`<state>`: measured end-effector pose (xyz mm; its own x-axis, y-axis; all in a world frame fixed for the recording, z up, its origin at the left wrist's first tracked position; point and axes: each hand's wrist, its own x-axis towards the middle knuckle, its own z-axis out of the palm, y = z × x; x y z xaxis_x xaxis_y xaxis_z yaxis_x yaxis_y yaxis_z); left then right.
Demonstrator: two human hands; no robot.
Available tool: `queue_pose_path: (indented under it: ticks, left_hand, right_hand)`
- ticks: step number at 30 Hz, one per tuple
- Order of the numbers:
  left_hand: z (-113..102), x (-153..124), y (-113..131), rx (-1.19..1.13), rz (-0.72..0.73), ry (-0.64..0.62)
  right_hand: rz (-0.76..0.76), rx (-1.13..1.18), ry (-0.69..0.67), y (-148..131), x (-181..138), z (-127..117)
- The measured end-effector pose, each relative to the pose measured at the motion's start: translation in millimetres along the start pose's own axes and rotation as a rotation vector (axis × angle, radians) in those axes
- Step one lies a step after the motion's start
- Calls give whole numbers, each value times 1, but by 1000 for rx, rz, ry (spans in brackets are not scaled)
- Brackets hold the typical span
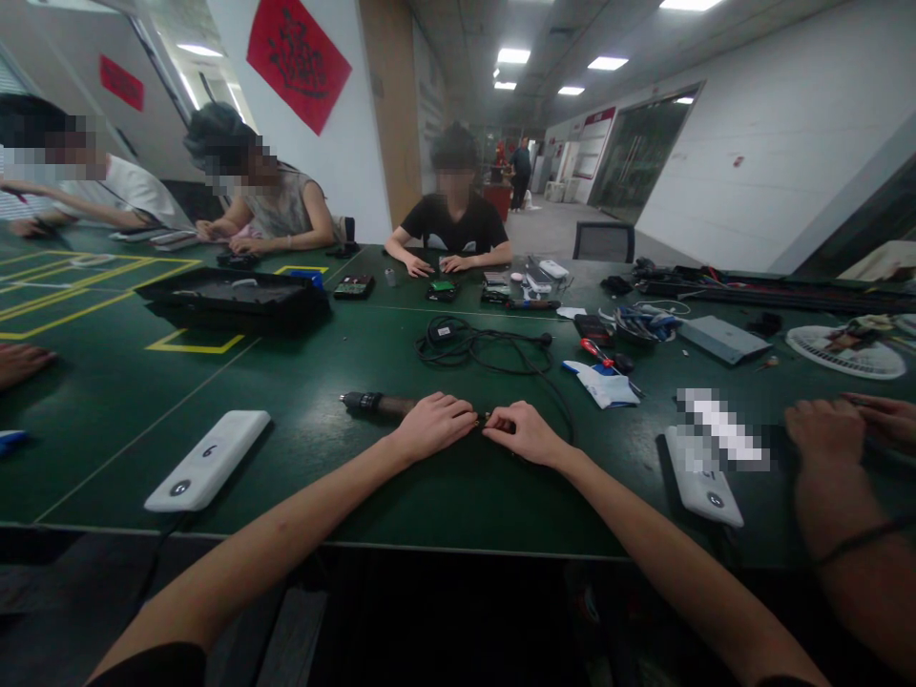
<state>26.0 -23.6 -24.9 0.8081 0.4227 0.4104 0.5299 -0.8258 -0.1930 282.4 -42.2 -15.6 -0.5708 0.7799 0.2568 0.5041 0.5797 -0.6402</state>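
An electric screwdriver (390, 406) with a black collar and metal tip lies on the green table (301, 477), tip to the left. My left hand (440, 423) is closed over its rear part, which the fingers hide. Just to the right, my right hand (526, 431) pinches the end of a black cable (562, 405), close to the screwdriver's back end. Small dark and brassy bits show between my two hands. Whether the cable end and the screwdriver touch cannot be made out. The cable's coil (458, 343) lies beyond my hands.
White numbered boxes stand left (211, 463) and right (705, 482). A white-and-blue packet (605, 384), a red screwdriver (596, 353) and a black tray (236, 296) lie farther back. A co-worker's arm (834, 468) is close on the right; others sit opposite.
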Motion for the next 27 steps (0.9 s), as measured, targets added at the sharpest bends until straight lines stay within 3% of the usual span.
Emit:
queue_pose_path:
  ticks: [18, 27]
  left_hand:
    - [5, -1, -1, -26, -27, 10]
    - [4, -1, 0, -34, -28, -13]
  right_hand:
    - [14, -290, 40, -8, 1, 10]
    - [7, -281, 36, -7, 0, 10]
